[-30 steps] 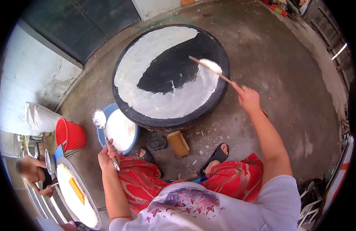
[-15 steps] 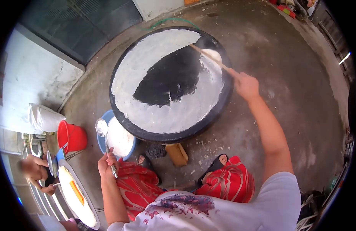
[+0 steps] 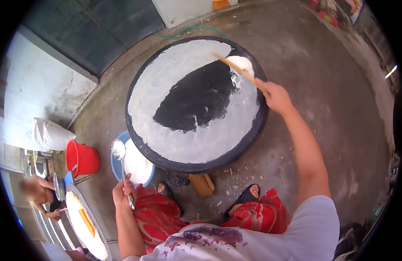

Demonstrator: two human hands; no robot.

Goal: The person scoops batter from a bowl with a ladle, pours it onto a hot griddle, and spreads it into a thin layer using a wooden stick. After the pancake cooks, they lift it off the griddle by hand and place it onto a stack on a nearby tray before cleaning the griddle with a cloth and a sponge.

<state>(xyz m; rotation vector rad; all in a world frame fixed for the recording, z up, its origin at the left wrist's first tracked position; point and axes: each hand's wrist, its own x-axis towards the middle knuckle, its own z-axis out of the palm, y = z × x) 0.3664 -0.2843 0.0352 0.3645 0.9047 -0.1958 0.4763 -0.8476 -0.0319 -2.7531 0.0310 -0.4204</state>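
My right hand (image 3: 277, 96) grips one end of a flat wooden stick (image 3: 236, 67) over the far right of a large round black griddle (image 3: 196, 95). Beside the stick lies a thick white heap of batter (image 3: 242, 63); whether they touch is hard to tell. A thin white layer (image 3: 142, 102) curves around most of the griddle, leaving a dark bare patch in the middle. My left hand (image 3: 122, 193) is closed around the handle of a metal ladle (image 3: 118, 149). The ladle's white-coated bowl is above the edge of a blue basin (image 3: 117, 163) holding white batter (image 3: 138, 163).
A red bucket (image 3: 82, 157) and a white sack (image 3: 55, 135) stand at left. Another person (image 3: 42, 193) sits beyond a round surface (image 3: 81, 230) bearing a white sheet and an orange strip. A brown block (image 3: 201, 185) lies near my feet; a green hose (image 3: 196, 27) runs behind the griddle.
The stick has shifted slightly toward the far side of the griddle, and the batter heap has moved that way along the rim. My left hand still holds the ladle; the view has tilted a little.
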